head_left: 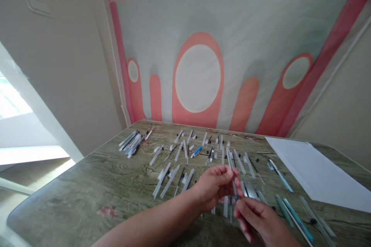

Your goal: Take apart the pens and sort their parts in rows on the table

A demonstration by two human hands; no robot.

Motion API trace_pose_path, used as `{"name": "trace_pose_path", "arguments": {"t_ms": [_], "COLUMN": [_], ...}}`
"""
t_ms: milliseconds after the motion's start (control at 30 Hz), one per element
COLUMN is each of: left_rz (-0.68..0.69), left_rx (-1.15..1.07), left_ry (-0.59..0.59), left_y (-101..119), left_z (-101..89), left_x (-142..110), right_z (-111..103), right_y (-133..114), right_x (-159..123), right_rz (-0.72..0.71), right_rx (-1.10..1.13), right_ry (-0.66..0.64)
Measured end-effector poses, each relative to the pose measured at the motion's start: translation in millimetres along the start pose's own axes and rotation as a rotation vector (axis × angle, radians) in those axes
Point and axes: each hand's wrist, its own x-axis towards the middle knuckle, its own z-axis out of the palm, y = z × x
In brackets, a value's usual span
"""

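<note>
Between my two hands is a slim pen with a clear, whitish barrel, held almost upright over the table. My left hand is closed, pinching the barrel around its middle. Lower down, my right hand is closed at the dark end of the same pen, its fingertips hiding that end. Clear pen barrels, dark refills and small caps lie spread in rows beyond and to the left of my hands. A blue pen lies among them.
A pile of pens rests at the table's far left. White paper covers the right side. Teal pens and a light-blue pen lie near it. The table meets a patterned wall behind.
</note>
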Motion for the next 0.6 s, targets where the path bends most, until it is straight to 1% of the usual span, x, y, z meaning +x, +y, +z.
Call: {"name": "trace_pose_path", "arguments": {"t_ms": [67, 133, 200, 267, 367, 400, 467, 533, 600], "left_rz": [-0.012, -0.078, -0.145, -0.156, -0.057, -0.009, 0.079, 0.135, 0.169], "left_rx": [0.147, 0.331, 0.476, 0.549, 0.598, 0.611, 0.648, 0.714, 0.788], "left_ry": [0.006, -0.037, -0.081, -0.068, 0.057, 0.102, 0.163, 0.152, 0.098], "left_y": [5.3, 6.3, 2.7, -3.2, -9.7, -10.6, -11.3, -11.5, -12.0], "left_z": [3.1, 5.9, 8.1, 8.9, 7.0, 6.1, 5.1, 5.8, 7.7], "left_x": [-3.4, -7.0, -9.3, -8.8, -4.0, -2.5, -1.1, -2.5, -5.9], "right_z": [-2.0, -5.2, -9.6, -15.1, -22.9, -24.6, -26.4, -26.3, -25.3], "right_y": [-5.5, -11.0, -14.0, -14.8, -16.0, -16.8, -18.1, -17.1, -13.6], "right_x": [0.5, 0.1, -0.5, -0.7, -0.2, 0.0, 0.3, 0.5, 0.7], "right_rz": [-0.057, -0.097, -0.098, -0.113, -0.194, -0.214, -0.222, -0.213, -0.181], "right_rx": [0.020, 0.086, 0.127, 0.164, 0.249, 0.272, 0.288, 0.275, 0.242], "right_ry": [0.118, 0.233, 0.281, 0.326, 0.413, 0.423, 0.398, 0.362, 0.322]}}
